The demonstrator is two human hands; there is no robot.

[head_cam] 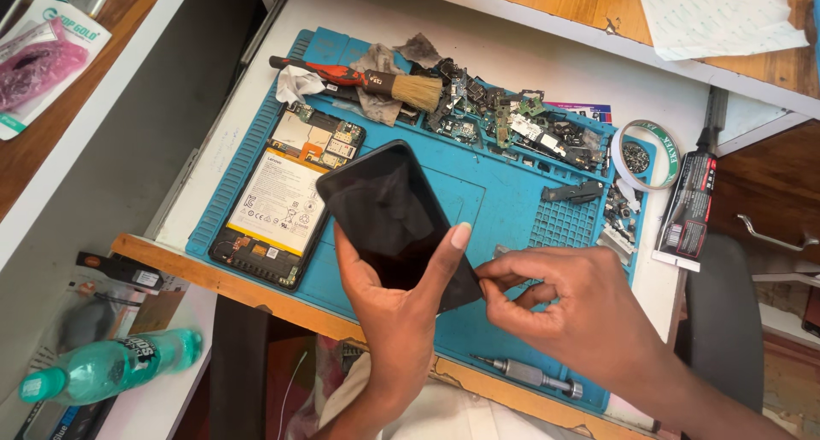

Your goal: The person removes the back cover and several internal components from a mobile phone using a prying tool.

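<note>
Thing in hand: black screen panel [395, 218], a flat dark glass slab, held up just above the blue mat [495, 201].
Where it is: near the middle of the view, over the mat, right beside the opened tablet [282, 202].
Which way it points: long side runs from top-left down to bottom-right; dark glass faces up; tilted a bit, not flat.
Left hand [395, 308]: closed round the lower part of the panel from below, thumb pressed along its right edge.
Right hand [574, 299]: fingers pinched shut at the panel's bottom-right corner; can't tell if sth tiny is between the tips, too small to see.
Step, I think: picking at the corner, prob. to lift a thin film or strip off the glass.
Next move needs, I think: a firm pinch on that corner, a slow even pull, left hand keeping the panel steady.
Opened tablet: back off, white battery and green boards showing, lying on the mat's left side.
Brush [376, 83]: at the top of the mat, next to dirty rags.
Small parts pile [512, 124]: top right of the mat.
Tape roll [647, 154]: right edge of the mat.
Screwdriver [530, 375]: bottom of the mat, near the right wrist.
Green bottle [107, 365]: lying low left, off the worktop [547, 60].
</note>
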